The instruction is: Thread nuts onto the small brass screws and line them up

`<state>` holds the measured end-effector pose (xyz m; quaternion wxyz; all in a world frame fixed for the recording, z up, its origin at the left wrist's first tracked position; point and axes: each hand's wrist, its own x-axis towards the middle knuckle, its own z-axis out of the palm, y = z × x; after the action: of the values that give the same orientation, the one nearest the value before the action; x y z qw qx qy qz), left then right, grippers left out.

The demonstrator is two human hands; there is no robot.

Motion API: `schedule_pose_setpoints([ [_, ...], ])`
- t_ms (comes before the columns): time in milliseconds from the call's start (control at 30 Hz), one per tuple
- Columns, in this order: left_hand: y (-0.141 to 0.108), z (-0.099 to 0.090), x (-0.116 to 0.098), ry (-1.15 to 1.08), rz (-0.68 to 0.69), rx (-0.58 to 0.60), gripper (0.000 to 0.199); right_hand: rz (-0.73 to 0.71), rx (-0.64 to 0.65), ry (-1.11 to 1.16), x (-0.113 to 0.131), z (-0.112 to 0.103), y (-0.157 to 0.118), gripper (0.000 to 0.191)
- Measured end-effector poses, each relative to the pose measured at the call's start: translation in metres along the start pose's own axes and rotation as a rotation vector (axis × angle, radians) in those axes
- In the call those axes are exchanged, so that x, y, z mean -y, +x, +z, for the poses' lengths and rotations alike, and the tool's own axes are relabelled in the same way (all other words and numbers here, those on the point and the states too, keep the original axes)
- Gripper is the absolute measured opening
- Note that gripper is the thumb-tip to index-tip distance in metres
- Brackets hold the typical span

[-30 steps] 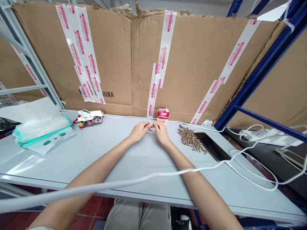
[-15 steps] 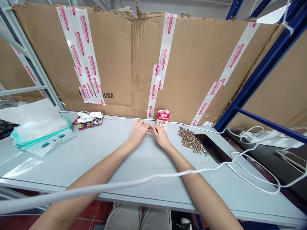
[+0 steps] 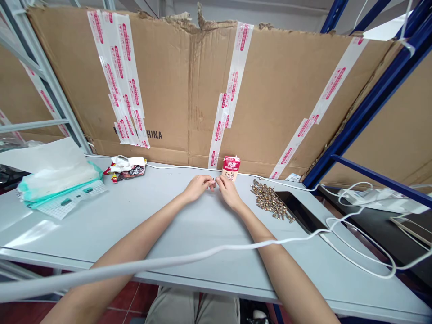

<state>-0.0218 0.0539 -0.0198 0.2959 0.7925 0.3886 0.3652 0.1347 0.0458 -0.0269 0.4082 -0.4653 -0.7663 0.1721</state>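
My left hand (image 3: pixel 200 186) and my right hand (image 3: pixel 228 191) meet fingertip to fingertip above the grey tabletop (image 3: pixel 202 229). Both are closed in a pinch around something small between them, too tiny to make out. Just behind my right hand stands a red and cream drink carton (image 3: pixel 231 167), its lower part partly covered by the fingers. To the right of that hand lies a spread pile of small shiny brass-coloured metal pieces (image 3: pixel 270 199).
A black phone (image 3: pixel 300 211) lies beside the pile. White cables (image 3: pixel 357 220) loop at the right, and one crosses in front of my forearms. Snack wrappers (image 3: pixel 126 168) and a teal-edged plastic package (image 3: pixel 60 180) sit at the left. A taped cardboard sheet (image 3: pixel 168 90) walls the back.
My left hand has turned slightly and its fingers have opened up a little around the pinch. My right hand stays nearly in place. The whole view has shifted slightly.
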Motion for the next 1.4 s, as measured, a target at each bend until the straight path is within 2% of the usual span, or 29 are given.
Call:
schedule_pose_setpoints([
  [133,0.001,-0.002,0.002,0.004,0.007,0.016,0.034,0.010,0.066,0.000,-0.003,0.000,-0.001,0.035],
  [233,0.000,-0.004,0.000,0.045,0.020,0.034,0.032,0.005,0.065,0.001,-0.008,0.001,-0.001,0.038],
  [400,-0.006,-0.005,-0.010,0.451,0.165,-0.100,0.018,0.018,0.047,-0.002,-0.006,0.006,0.000,0.042],
  [467,-0.007,-0.007,-0.012,0.505,0.177,-0.119,0.018,0.026,0.029,-0.007,-0.003,0.007,-0.001,0.042],
  [533,-0.006,-0.011,-0.012,0.438,0.133,-0.082,0.022,0.040,0.001,-0.014,0.000,0.006,-0.001,0.042],
  [667,0.000,-0.016,-0.003,0.097,0.033,0.049,0.040,0.042,0.001,-0.051,0.002,0.003,-0.002,0.042],
  [833,0.006,-0.009,0.009,-0.149,-0.013,0.063,0.033,-0.006,0.034,-0.102,0.000,0.002,-0.003,0.042],
  [933,0.003,-0.004,0.003,-0.018,-0.033,-0.042,0.022,-0.006,0.044,-0.111,-0.001,0.002,-0.003,0.039],
  [1033,-0.002,-0.002,-0.011,0.296,0.044,-0.184,0.013,0.001,0.047,-0.074,-0.004,0.003,-0.003,0.039],
  [1100,-0.004,-0.003,-0.018,0.393,0.076,-0.218,0.014,0.006,0.028,-0.044,-0.005,0.003,-0.002,0.041],
  [1200,-0.003,-0.007,-0.016,0.320,0.009,-0.133,0.022,0.017,0.007,-0.032,-0.004,0.003,-0.002,0.042],
  [1300,0.002,-0.009,-0.004,0.155,-0.036,-0.010,0.031,0.011,0.042,-0.048,-0.002,0.002,-0.002,0.042],
  [1400,0.004,-0.006,0.004,0.073,-0.045,0.005,0.026,-0.003,0.066,-0.066,-0.001,0.001,-0.003,0.041],
])
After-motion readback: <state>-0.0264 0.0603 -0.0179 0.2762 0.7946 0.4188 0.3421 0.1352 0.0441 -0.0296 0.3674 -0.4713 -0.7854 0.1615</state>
